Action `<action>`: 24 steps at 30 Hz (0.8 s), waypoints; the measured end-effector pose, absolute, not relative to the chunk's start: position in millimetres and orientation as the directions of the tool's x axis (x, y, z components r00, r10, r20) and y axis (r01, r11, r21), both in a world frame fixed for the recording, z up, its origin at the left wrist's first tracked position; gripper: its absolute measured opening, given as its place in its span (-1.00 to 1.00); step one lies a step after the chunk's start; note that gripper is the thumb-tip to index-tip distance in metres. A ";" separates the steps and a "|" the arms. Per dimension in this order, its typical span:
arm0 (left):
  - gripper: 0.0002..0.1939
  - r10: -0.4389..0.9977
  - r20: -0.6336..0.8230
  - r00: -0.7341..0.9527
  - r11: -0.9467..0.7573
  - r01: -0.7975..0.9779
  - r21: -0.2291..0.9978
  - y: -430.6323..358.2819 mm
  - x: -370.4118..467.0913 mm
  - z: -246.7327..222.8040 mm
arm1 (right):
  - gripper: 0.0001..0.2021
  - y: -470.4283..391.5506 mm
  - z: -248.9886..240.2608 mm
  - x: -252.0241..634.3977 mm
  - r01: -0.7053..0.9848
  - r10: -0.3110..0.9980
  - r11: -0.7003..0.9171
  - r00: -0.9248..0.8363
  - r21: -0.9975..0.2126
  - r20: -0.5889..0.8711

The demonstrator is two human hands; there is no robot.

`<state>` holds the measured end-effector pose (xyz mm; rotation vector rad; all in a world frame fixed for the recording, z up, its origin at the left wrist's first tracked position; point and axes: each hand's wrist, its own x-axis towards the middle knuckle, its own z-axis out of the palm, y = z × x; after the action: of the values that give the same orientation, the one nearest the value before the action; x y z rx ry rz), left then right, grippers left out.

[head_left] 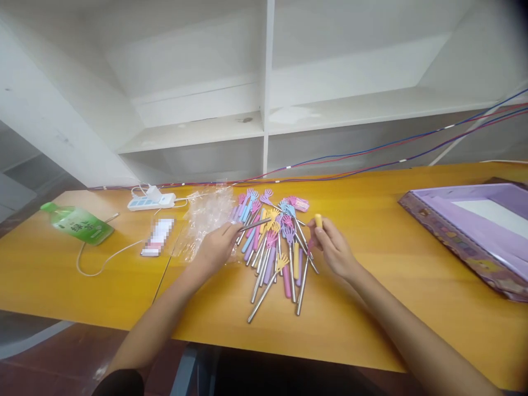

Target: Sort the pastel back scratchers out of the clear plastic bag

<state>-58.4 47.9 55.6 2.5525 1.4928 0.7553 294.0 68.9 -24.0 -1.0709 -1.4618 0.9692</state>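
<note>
A heap of small telescopic back scratchers (275,250) with metal shafts and pink, blue, purple and yellow claw heads lies on the orange table (371,308). My left hand (217,247) pinches the shaft of one yellow-headed scratcher (264,223), held a little above the heap's left side. My right hand (332,245) is at the heap's right edge, its fingers closed on a yellow handle (318,220) that sticks up beside a pink piece.
Clear plastic bags (206,220) lie left of the heap. Further left are a white packet (159,236), a power strip (150,201) with cables, and a green drink pouch (77,223). A purple box (474,231) sits at the right. White shelves stand behind.
</note>
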 end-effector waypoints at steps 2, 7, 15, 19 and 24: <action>-0.71 0.771 0.450 0.452 -0.573 0.800 0.178 53.6 -49.7 25.0 | -0.70 65.0 -26.3 293.0 0.315 0.934 0.355 -0.076 -0.880 0.350; -0.75 0.645 0.529 0.551 -0.691 0.717 0.096 56.8 -46.7 -11.1 | -0.66 59.0 -31.1 296.9 0.551 0.840 0.535 -0.265 -0.640 0.474; -0.78 0.568 0.548 0.614 -0.774 0.626 0.101 39.7 -35.6 -8.0 | -0.71 46.0 -28.4 291.8 0.411 0.837 0.515 -0.052 -0.752 0.545; -0.77 0.536 0.561 0.631 -0.788 0.612 0.066 37.3 -35.9 -6.5 | -0.71 44.0 -29.4 282.1 -0.049 0.940 0.341 0.051 -0.939 0.338; -0.73 0.520 0.587 0.621 -0.776 0.631 0.020 38.1 -39.8 -6.7 | -0.66 45.1 -34.5 278.1 -0.246 0.978 0.138 -0.118 -0.959 0.171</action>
<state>-39.8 38.1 -6.7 2.9947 1.0752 0.9831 278.1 45.1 -34.5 -0.8503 -1.1976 1.2949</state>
